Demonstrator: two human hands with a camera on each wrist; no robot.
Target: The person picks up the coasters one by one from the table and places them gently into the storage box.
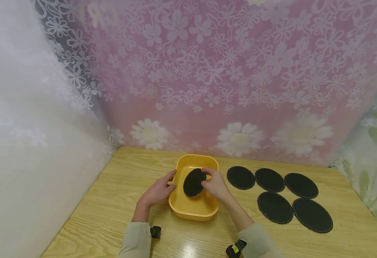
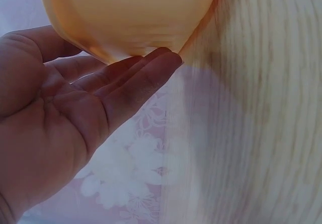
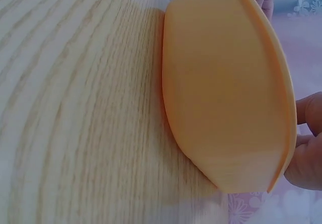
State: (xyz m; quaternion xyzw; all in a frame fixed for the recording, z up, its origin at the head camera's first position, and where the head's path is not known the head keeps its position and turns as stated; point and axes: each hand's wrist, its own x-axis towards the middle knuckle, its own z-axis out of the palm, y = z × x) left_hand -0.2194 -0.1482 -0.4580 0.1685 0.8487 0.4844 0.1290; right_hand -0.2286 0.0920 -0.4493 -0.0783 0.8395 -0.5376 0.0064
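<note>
A yellow plastic basin stands on the wooden table. My left hand holds its left side, thumb at the rim; in the left wrist view the fingers of the left hand lie along the outer wall of the basin. Inside the basin, my right hand pinches the right edge of a flat black disc with a thin pale border, which looks tilted. In the right wrist view the basin's wall hides the disc, and part of the right hand shows past the rim.
Right of the basin, several similar black discs lie flat in two rows, among them a back-row disc and a front-row disc. A pink flowered cloth hangs behind the wooden table, with pale cloth at both sides.
</note>
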